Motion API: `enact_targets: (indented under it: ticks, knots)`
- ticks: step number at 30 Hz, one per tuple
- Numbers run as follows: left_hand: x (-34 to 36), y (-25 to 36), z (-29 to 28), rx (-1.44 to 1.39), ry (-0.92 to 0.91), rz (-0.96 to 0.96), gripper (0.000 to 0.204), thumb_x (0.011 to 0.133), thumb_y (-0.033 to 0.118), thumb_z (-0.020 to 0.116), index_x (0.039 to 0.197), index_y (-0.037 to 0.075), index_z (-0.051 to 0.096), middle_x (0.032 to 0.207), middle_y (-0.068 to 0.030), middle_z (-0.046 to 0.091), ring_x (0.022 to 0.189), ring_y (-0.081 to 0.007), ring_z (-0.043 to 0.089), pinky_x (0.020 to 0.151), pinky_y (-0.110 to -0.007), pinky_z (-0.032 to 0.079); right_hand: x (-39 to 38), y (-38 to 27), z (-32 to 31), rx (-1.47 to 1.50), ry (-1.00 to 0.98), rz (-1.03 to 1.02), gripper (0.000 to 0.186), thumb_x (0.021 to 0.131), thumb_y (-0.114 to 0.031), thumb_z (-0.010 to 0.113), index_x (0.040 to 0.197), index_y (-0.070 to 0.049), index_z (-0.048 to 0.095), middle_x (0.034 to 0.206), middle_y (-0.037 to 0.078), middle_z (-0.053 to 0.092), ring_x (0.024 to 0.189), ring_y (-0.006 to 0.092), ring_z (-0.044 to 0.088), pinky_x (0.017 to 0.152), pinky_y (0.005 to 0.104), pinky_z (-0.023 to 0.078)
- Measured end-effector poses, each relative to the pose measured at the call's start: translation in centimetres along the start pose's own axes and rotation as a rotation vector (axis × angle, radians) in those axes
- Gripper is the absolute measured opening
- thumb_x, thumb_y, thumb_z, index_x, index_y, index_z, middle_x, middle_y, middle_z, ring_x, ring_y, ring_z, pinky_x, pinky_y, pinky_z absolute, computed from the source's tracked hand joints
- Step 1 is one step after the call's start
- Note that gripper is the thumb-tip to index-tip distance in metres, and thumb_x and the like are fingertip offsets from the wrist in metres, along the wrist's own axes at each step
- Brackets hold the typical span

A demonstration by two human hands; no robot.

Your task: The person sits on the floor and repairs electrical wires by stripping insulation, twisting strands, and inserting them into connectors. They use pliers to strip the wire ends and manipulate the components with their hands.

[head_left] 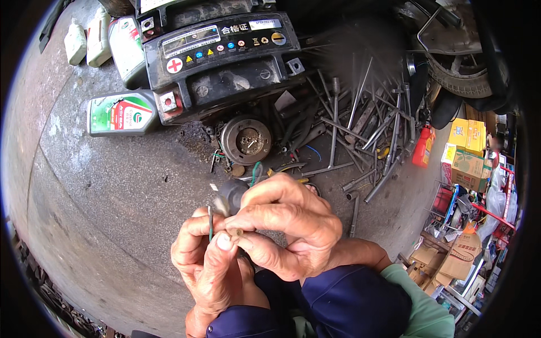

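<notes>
My two hands meet in front of my knees, fingertips close together. My left hand (205, 262) is closed, with thumb and forefinger pinching beside a thin dark green wire (211, 224). My right hand (296, 225) is closed too, its thumb and forefinger on a small brownish round piece (236, 231) next to the left thumbnail. Just beyond the fingers show a black rounded part (234, 192) and a blurred pale tab (220, 205); whether they join the held piece I cannot tell. The fingers hide most of what lies between them.
A large black battery (236, 73) stands ahead, with oil bottles (124, 112) at its left. In front of it sits a round metal dish (246, 141) of small bits. Metal wrenches and rods (366, 135) lie piled right; cardboard boxes (468, 152) stand farther right, near a wheel (462, 79).
</notes>
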State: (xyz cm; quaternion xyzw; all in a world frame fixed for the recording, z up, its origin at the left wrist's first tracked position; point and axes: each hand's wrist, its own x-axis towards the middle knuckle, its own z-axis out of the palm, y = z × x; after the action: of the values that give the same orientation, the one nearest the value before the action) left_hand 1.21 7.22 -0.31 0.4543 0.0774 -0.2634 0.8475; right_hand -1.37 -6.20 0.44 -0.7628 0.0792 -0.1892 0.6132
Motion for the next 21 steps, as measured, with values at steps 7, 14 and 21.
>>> enact_targets:
  ticks: [7,14,21]
  knots:
    - [0.00,-0.37,-0.51,0.038,-0.047,0.037,0.027,0.085,0.009,0.070,0.106,0.006,0.053,0.108,-0.0048,0.049,0.097,-0.0144,0.054,0.088,-0.027,0.044,-0.07,-0.33,-0.14,-0.140,0.006,-0.149,0.024,0.075,-0.002,0.077,0.098,-0.006,0.072,0.086,0.007,0.062,0.069,0.0172,0.061,0.059,0.0288,0.049]
    - [0.06,-0.16,-0.25,0.024,-0.033,0.027,0.024,0.085,0.006,0.067,0.107,0.003,0.059,0.104,-0.0053,0.056,0.094,-0.0146,0.056,0.086,-0.028,0.046,-0.12,-0.69,-0.10,-0.164,0.043,-0.111,0.030,0.073,0.000,0.078,0.101,-0.005,0.071,0.086,0.009,0.065,0.068,0.0183,0.063,0.059,0.0284,0.051]
    - [0.27,0.21,0.09,0.114,0.015,0.028,0.019,0.085,0.007,0.068,0.102,0.002,0.063,0.090,-0.0008,0.058,0.067,-0.0052,0.048,0.055,-0.018,0.037,-0.23,-0.07,-0.43,-0.212,0.067,-0.151,0.031,0.070,-0.001,0.082,0.098,-0.005,0.071,0.082,0.008,0.067,0.069,0.0187,0.068,0.056,0.0270,0.054]
